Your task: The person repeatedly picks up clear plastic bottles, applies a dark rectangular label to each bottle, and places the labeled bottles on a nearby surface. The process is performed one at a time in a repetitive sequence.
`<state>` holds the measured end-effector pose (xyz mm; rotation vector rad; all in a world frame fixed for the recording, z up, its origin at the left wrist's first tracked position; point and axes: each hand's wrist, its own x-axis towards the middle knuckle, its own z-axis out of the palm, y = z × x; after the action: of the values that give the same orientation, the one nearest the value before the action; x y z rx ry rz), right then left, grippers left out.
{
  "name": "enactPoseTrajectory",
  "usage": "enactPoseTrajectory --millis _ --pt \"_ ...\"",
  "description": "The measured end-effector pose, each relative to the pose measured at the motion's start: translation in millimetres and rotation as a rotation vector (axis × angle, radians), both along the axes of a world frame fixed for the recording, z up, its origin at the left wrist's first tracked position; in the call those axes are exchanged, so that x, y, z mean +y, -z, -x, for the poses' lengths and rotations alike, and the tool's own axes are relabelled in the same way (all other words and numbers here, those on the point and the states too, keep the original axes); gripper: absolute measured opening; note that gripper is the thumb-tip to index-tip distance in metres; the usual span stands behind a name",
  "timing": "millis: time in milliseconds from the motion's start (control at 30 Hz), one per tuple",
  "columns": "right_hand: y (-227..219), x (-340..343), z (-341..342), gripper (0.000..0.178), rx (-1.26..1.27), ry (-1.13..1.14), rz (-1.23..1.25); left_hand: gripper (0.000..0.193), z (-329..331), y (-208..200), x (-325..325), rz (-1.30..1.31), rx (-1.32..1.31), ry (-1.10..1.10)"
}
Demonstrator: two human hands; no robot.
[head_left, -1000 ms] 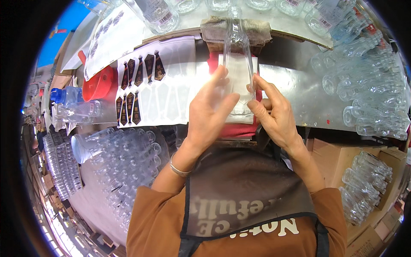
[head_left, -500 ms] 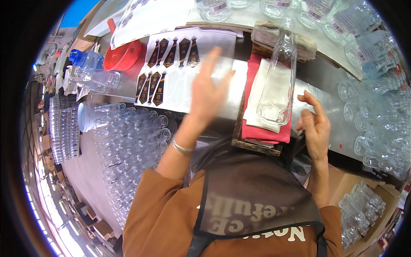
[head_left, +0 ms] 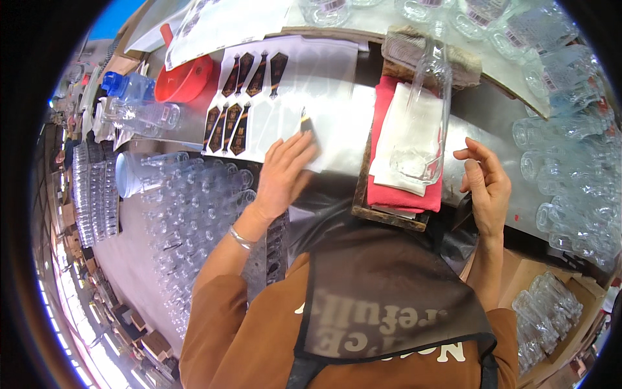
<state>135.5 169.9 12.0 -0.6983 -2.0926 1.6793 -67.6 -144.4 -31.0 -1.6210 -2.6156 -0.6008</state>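
My left hand (head_left: 288, 165) pinches a dark, tie-shaped label (head_left: 306, 120) near the front edge of a white label sheet (head_left: 334, 71). Several similar black-and-gold labels remain stuck on the sheet's left part, in two rows. To the right, a clear glass bottle (head_left: 426, 123) lies on a folded white cloth (head_left: 394, 133), over a red cloth (head_left: 383, 107) in a wooden holder (head_left: 392, 219). My right hand (head_left: 487, 188) hovers just right of the bottle's base, its fingers loosely curled and apart, with nothing visible in them.
A red bowl (head_left: 184, 81) and a blue-capped bottle (head_left: 129, 86) stand at the far left. Clear bottles (head_left: 201, 207) crowd the left side, and more bottles (head_left: 560, 165) line the right. A cardboard box (head_left: 586, 308) of bottles sits lower right. A rolled grey cloth (head_left: 453, 59) lies beneath the bottle's neck.
My left hand has drawn back toward me, and the upper row's rightmost label has left its place; a label is now in my fingers. My right hand has shifted slightly right, its fingers more parted.
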Motion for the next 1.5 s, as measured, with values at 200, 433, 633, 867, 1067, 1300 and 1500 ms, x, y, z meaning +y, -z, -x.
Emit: enactPoseTrajectory --millis 200,433,633,867,1067,1300,1500 --pt "3 16 -24 0.032 -0.049 0.112 0.003 0.012 1 -27 10 -0.184 -0.937 -0.552" --pt "-3 13 -15 0.030 -0.013 0.056 -0.057 0.012 4 -112 155 -0.718 -0.687 0.041" --pt "-6 21 -13 0.030 -0.063 0.026 -0.100 0.020 -31 -94 157 -0.384 -0.081 0.276" --pt "-17 30 31 0.032 -0.010 -0.055 0.005 0.016 -47 -101 141 -0.291 -0.195 0.319" --pt "-28 41 98 0.050 -0.027 -0.124 -0.096 0.059 -12 -74 166 -0.400 -0.314 0.149" --pt "-42 37 109 0.050 -0.144 -0.110 -0.243 0.066 -23 -58 168 -0.474 -0.401 0.128" --pt "-37 41 109 0.050 -0.144 -0.128 -0.175 0.065 -23 -61 168 -0.463 -0.384 0.114"
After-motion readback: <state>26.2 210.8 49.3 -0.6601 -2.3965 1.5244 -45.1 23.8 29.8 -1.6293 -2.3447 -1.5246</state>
